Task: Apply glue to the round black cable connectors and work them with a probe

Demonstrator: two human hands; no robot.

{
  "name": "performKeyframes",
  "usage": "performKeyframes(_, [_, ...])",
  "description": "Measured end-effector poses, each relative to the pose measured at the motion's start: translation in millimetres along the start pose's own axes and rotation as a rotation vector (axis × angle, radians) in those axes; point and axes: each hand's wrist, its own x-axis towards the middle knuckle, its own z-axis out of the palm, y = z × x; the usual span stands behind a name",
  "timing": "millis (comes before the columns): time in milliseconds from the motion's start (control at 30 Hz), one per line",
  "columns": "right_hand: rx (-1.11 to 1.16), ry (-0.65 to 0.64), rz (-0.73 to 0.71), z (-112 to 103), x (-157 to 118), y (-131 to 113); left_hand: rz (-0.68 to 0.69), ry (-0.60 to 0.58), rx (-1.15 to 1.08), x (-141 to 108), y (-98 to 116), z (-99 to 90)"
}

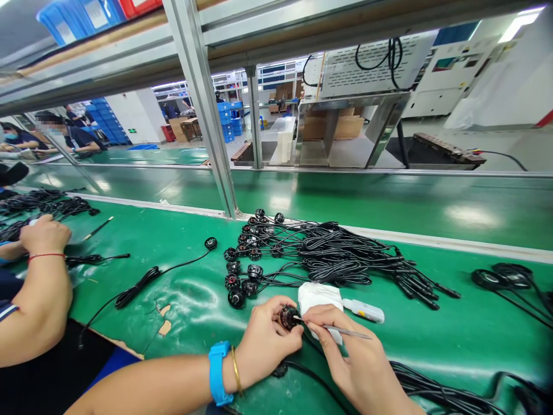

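Observation:
My left hand (270, 331) is closed around a small round black part (288, 317) that looks like a camera head, its face turned toward my right hand. My right hand (354, 351) pinches a thin silver stick-like tool (345, 331), its pale tip at the face of the black part; whether it touches, I cannot tell. Just behind my hands lies a crumpled white cloth or tissue (317, 295). Beside it is a small clear bottle (365, 310) on its side. Another dark part (280, 369) is partly hidden under my left wrist.
Behind my hands lie several round black parts (254, 271) with bundled black cables (337, 253). More cables (432, 386) sit at front right, and blurred round parts (501, 278) at far right. A co-worker's arm (47, 288) is at left. A metal post (207, 115) rises behind the bench.

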Motion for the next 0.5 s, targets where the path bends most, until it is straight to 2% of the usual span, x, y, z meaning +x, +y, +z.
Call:
performKeyframes(133, [-0.005, -0.036, 0.001, 4, 0, -3, 0.014, 0.01, 0.009, 2, 0, 0.5])
performKeyframes(200, [0.002, -0.006, 0.011, 0, 0, -6, 0.01, 0.011, 0.02, 2, 3, 0.4])
performKeyframes(300, [0.017, 0.151, 0.091, -14, 1, -9, -0.008, 0.014, 0.023, 1, 7, 0.3])
performKeyframes(400, [0.037, 0.346, 0.292, -32, 3, -5, -0.02, 0.011, 0.017, -1, 10, 0.0])
performKeyframes(500, [-0.09, 0.416, 0.454, -49, 7, 5, 0.004, -0.028, 0.021, -2, 11, -1.4])
